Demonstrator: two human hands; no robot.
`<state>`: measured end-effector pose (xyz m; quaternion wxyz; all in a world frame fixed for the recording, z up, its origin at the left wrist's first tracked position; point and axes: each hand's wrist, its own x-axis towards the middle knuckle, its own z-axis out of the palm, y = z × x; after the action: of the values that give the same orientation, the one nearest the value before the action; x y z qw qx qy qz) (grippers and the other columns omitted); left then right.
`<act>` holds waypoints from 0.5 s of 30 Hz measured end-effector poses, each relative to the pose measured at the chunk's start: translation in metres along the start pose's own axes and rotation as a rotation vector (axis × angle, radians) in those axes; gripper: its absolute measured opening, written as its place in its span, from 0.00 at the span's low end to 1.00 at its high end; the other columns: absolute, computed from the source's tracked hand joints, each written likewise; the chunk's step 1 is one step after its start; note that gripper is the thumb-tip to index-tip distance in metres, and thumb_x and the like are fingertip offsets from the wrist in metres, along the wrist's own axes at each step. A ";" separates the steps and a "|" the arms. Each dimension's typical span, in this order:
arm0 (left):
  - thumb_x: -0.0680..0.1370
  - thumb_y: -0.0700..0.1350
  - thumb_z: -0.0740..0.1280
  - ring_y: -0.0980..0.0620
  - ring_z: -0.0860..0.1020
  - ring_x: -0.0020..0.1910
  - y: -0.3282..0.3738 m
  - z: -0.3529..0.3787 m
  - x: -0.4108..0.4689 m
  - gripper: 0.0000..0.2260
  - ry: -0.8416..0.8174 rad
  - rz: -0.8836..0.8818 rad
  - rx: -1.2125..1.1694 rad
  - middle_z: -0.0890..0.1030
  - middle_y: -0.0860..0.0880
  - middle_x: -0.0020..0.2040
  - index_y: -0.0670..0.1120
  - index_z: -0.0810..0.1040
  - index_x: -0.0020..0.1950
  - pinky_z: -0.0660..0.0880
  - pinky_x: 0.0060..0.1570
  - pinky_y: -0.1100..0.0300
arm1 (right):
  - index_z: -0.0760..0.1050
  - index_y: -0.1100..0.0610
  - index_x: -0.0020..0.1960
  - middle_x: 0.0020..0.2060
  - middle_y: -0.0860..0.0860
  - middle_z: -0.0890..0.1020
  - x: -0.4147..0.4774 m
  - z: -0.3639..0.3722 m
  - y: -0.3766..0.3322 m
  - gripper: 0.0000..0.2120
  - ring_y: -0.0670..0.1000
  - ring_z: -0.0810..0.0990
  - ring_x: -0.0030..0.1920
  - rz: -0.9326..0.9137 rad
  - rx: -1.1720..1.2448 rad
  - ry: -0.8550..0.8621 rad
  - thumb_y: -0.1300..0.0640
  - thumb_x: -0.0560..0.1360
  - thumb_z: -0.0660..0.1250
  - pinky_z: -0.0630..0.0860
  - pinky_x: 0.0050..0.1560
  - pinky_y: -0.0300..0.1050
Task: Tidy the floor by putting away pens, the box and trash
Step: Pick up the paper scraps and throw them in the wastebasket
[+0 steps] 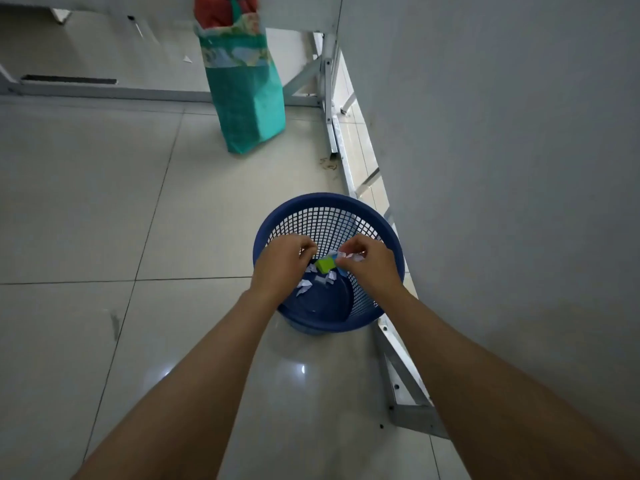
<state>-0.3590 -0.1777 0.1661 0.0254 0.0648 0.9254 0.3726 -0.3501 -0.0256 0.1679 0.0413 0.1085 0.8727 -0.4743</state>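
A round blue mesh waste basket [391,233] stands on the tiled floor beside a white partition. Both my hands hover over its opening. My right hand [367,268] pinches crumpled white paper scraps [351,255] between its fingertips. My left hand [284,265] has its fingers curled together; whether it holds any scrap is hidden. Inside the basket lie a small green box [325,265] and several white paper bits [306,284] on the blue bottom.
A teal shopping bag [246,95] stuffed with something red stands at the back by grey metal table legs [327,91]. A metal frame rail [401,368] runs along the partition on the right. Glossy tiles spread to the left.
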 end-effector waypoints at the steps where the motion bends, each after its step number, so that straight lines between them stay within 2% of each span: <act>1: 0.78 0.43 0.62 0.46 0.78 0.51 -0.004 0.001 -0.003 0.10 0.005 0.039 0.086 0.83 0.44 0.51 0.41 0.80 0.51 0.75 0.52 0.50 | 0.78 0.61 0.49 0.50 0.57 0.82 -0.002 0.002 0.003 0.08 0.53 0.79 0.49 -0.007 -0.048 -0.010 0.59 0.71 0.71 0.76 0.49 0.41; 5: 0.79 0.44 0.60 0.46 0.76 0.55 -0.019 0.004 -0.012 0.10 0.046 0.137 0.274 0.82 0.45 0.52 0.43 0.80 0.52 0.67 0.57 0.52 | 0.79 0.59 0.54 0.56 0.56 0.81 -0.005 0.005 0.009 0.11 0.55 0.78 0.56 -0.046 -0.159 -0.004 0.58 0.73 0.69 0.73 0.56 0.45; 15: 0.79 0.44 0.60 0.45 0.77 0.53 -0.023 0.014 -0.018 0.10 0.132 0.149 0.313 0.82 0.44 0.50 0.41 0.79 0.50 0.67 0.61 0.51 | 0.77 0.59 0.58 0.57 0.55 0.80 -0.012 -0.001 0.016 0.13 0.54 0.78 0.57 -0.074 -0.154 0.067 0.57 0.75 0.66 0.73 0.58 0.46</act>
<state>-0.3423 -0.1870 0.1403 -0.0736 0.1116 0.9644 0.2282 -0.3348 -0.0183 0.1577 0.0030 0.0885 0.9109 -0.4031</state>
